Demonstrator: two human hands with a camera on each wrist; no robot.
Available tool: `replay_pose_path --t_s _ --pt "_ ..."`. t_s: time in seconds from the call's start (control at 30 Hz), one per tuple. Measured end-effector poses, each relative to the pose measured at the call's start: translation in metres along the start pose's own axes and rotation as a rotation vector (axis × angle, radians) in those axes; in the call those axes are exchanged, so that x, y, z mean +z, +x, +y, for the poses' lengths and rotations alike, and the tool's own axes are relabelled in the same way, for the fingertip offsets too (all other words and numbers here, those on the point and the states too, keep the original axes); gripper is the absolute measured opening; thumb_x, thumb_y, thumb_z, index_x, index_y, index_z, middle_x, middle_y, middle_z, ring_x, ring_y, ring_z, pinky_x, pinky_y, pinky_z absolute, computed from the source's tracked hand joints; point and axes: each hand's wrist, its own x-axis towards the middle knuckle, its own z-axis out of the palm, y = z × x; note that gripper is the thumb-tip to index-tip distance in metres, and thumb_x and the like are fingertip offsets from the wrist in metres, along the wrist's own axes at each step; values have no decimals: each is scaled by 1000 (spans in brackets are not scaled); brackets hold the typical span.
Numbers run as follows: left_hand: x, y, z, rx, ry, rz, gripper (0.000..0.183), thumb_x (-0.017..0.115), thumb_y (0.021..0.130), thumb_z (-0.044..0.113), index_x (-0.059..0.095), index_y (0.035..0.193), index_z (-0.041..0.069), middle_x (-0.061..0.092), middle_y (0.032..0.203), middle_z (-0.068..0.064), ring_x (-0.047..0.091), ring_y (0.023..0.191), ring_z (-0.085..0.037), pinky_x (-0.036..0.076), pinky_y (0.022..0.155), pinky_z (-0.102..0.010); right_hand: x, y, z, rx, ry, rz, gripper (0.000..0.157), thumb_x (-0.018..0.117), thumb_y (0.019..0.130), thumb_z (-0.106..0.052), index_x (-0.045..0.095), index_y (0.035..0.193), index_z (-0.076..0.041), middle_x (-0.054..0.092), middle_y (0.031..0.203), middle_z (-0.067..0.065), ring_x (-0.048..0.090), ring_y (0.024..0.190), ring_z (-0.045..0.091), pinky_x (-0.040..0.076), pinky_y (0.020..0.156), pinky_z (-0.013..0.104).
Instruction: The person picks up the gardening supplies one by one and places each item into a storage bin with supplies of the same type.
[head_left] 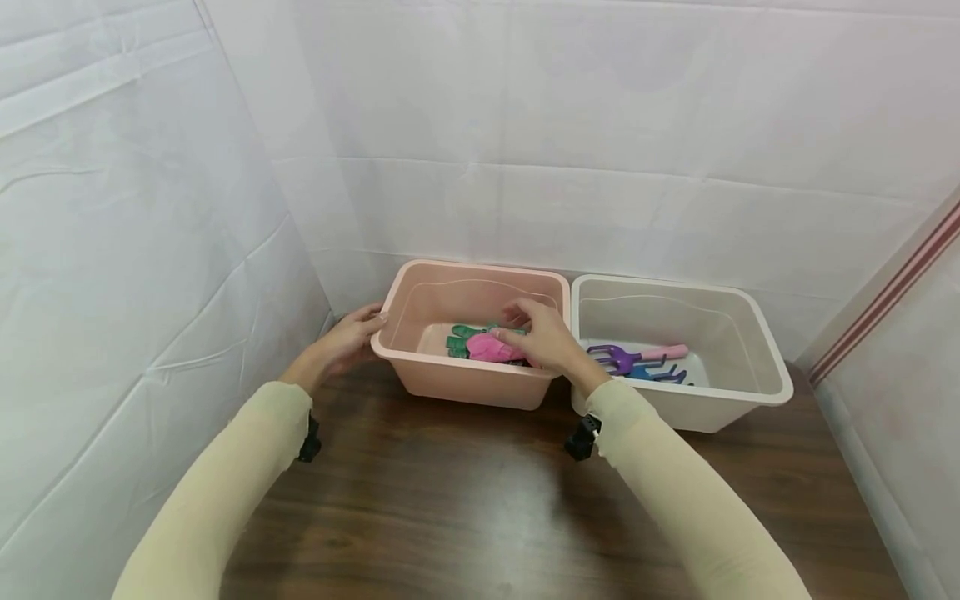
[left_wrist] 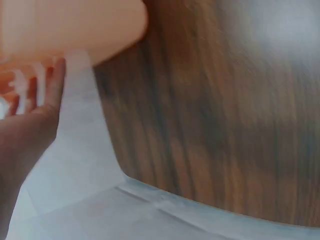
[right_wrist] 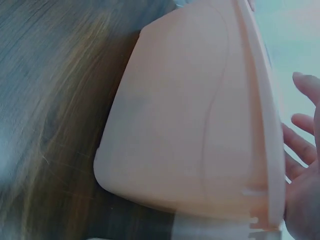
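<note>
My left hand (head_left: 352, 333) is at the left end of a pink plastic bin (head_left: 472, 383), its fingers extended against the outside near the rim. In the left wrist view, those fingers (left_wrist: 57, 82) reach up to the bin's side. Over the right half of the same bin, my right hand (head_left: 546, 335) is loosely bent above a bright pink glove-like piece (head_left: 489, 348). Green glove-like pieces (head_left: 456, 343) lie beside and behind it on the bin's floor. The right wrist view shows this hand (right_wrist: 302, 185) beyond the bin's rim, fingers spread apart with nothing between them.
A white bin (head_left: 678, 408) stands right beside the pink one. Inside it lie a purple hand fork (head_left: 618, 358) with a pink handle (head_left: 666, 352) next to it, and a blue pronged tool (head_left: 648, 373). White sheeting (head_left: 495, 167) rises behind and at both sides of the dark wooden table (head_left: 420, 500).
</note>
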Motion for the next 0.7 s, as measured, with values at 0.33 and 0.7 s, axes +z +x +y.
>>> replay_pose_path --t_s 0.33,0.7 --pt "21 -8 34 156 412 327 70 54 109 23 21 168 2 27 168 -29 30 154 -47 32 123 -57 -32 -9 -22 -121 -93 -97 50 74 101 -38 66 138 -5 70 129 14 67 117 27 54 103 45" --pt "63 -24 73 412 843 224 67 60 107 38 41 162 5 34 167 -24 32 153 -45 28 121 -65 -64 -37 -33 -255 -251 -163 57 72 100 -38 61 147 -9 64 146 10 61 129 27 49 108 52"
